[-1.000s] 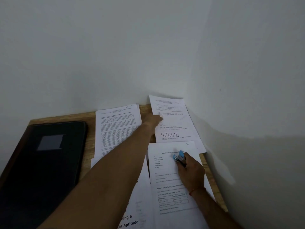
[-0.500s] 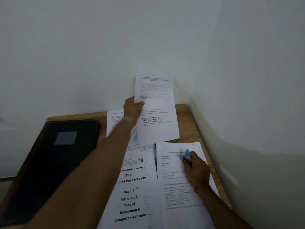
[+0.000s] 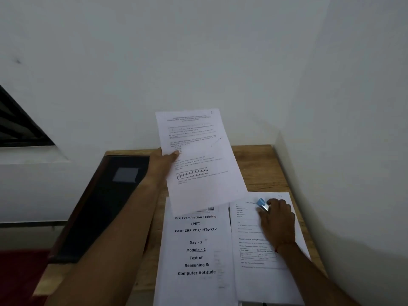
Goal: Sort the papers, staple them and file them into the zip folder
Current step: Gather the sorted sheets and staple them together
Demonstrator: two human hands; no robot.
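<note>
Since a moment ago I have lifted the printed sheet (image 3: 198, 160) higher and carried it left and nearer, so its lower edge now hangs over the top of the booklet titled "Pre Examination Training" (image 3: 196, 250). My left hand (image 3: 163, 161) has its grip closed on the sheet's left edge, thumb on the front; the page tilts, with small text and a row of boxes across its middle. My right hand (image 3: 276, 219) rests on the form (image 3: 265, 250) at the right, its grip closed around a blue stapler (image 3: 262, 204). The form lies just beside the booklet, their long edges almost touching. The dark zip folder (image 3: 103, 206) lies shut at the left, its near-left corner over the edge of the wooden surface (image 3: 260, 168). Bare wood stays open at the far right, hemmed by walls behind and to the right.
</note>
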